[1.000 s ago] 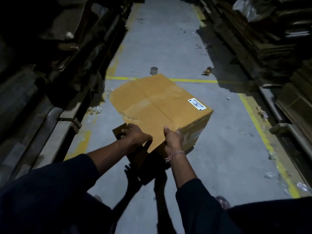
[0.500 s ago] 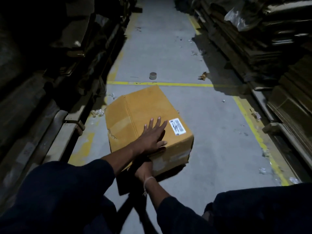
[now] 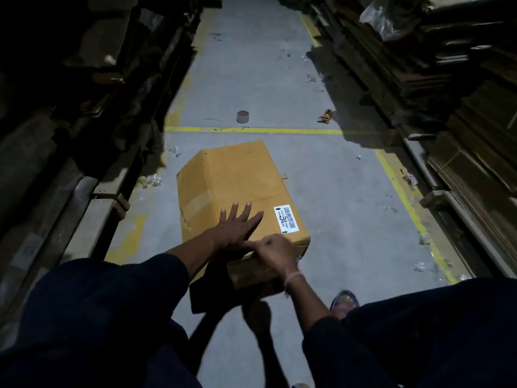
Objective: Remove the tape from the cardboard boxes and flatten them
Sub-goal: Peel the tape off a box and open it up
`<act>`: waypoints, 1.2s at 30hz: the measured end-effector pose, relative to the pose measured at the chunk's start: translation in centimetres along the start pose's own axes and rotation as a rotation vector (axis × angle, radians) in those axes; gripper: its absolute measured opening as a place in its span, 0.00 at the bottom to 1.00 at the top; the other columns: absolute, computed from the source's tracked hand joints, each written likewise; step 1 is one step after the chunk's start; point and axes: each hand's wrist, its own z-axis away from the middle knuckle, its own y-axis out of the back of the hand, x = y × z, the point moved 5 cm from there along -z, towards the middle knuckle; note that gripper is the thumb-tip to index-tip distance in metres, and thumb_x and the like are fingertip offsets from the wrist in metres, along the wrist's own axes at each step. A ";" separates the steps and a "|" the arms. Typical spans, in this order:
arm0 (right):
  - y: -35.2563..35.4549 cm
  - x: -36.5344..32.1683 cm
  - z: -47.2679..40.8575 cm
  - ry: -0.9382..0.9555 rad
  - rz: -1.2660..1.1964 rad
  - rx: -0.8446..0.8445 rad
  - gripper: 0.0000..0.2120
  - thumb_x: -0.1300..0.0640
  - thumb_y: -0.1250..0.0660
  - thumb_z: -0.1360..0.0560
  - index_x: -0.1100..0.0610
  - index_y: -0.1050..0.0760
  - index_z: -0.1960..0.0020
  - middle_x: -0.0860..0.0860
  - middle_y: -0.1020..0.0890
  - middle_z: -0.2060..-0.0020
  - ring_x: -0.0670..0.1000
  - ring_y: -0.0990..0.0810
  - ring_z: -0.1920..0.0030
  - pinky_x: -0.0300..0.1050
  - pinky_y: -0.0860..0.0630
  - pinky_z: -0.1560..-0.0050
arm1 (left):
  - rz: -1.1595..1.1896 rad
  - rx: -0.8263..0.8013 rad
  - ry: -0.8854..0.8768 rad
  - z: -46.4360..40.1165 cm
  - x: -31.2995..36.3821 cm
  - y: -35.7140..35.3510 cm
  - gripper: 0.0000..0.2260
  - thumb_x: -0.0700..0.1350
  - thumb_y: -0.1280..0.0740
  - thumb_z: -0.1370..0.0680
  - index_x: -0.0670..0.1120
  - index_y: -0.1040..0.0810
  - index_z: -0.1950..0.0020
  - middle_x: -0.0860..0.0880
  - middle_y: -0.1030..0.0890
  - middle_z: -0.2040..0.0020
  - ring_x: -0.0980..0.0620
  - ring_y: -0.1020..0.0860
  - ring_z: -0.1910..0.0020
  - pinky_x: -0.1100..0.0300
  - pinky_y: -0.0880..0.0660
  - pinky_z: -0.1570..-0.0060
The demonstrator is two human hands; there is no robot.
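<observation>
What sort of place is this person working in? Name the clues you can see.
Probably a warehouse or cardboard recycling store: an aisle of concrete floor marked with yellow lines, stacks of flattened cardboard along the sides, and a cardboard box on the floor.

Floor: I see grey concrete floor (image 3: 335,219) with yellow painted lines (image 3: 251,130).
On it: cardboard box (image 3: 240,186); beyond the line, a small tape roll (image 3: 242,116); scattered plastic scraps (image 3: 151,180); crumpled brown scrap (image 3: 326,116).

The single head-worn view looks forward and down, close above the cardboard box (image 3: 240,197) on the aisle floor (image 3: 335,191).
</observation>
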 end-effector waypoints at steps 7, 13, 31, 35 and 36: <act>7.4 0.2 -1.6 -0.098 0.045 0.290 0.41 0.35 0.25 0.32 0.54 0.32 0.26 0.55 0.26 0.32 0.60 0.28 0.31 0.61 0.29 0.32 | 0.303 0.166 0.308 -0.3 2.1 -2.0 0.51 0.80 0.43 0.28 0.60 0.71 0.19 0.46 0.80 0.23 0.35 0.77 0.24 0.22 0.65 0.31; 6.1 3.0 -2.3 -0.075 -0.141 0.227 0.40 0.31 0.24 0.38 0.51 0.26 0.33 0.51 0.18 0.43 0.53 0.18 0.46 0.50 0.20 0.45 | 0.773 0.422 0.643 1.8 1.7 -4.8 0.61 0.79 0.33 0.34 0.55 0.66 0.17 0.43 0.68 0.17 0.30 0.53 0.19 0.33 0.40 0.25; 6.3 -8.6 2.6 0.093 0.317 0.392 0.28 0.33 0.31 0.30 0.49 0.25 0.37 0.53 0.18 0.44 0.60 0.21 0.40 0.59 0.32 0.37 | 1.505 0.416 0.638 -0.1 -0.4 -10.3 0.52 0.83 0.40 0.34 0.53 0.38 0.18 0.40 0.30 0.23 0.39 0.24 0.34 0.43 0.25 0.33; -2.5 -1.8 3.8 -0.073 0.245 -0.150 0.36 0.32 0.44 0.20 0.53 0.38 0.21 0.59 0.25 0.28 0.60 0.28 0.27 0.58 0.36 0.26 | 1.780 0.217 0.596 -0.8 0.1 -11.9 0.50 0.82 0.47 0.29 0.46 0.29 0.23 0.36 0.24 0.28 0.35 0.20 0.38 0.40 0.20 0.40; -3.9 0.2 4.3 -0.042 0.274 -0.189 0.34 0.36 0.43 0.19 0.53 0.41 0.19 0.58 0.32 0.22 0.60 0.34 0.22 0.59 0.37 0.25 | 1.723 0.197 0.646 -0.1 -0.1 -11.7 0.52 0.83 0.47 0.30 0.45 0.33 0.20 0.36 0.29 0.24 0.33 0.24 0.31 0.37 0.26 0.33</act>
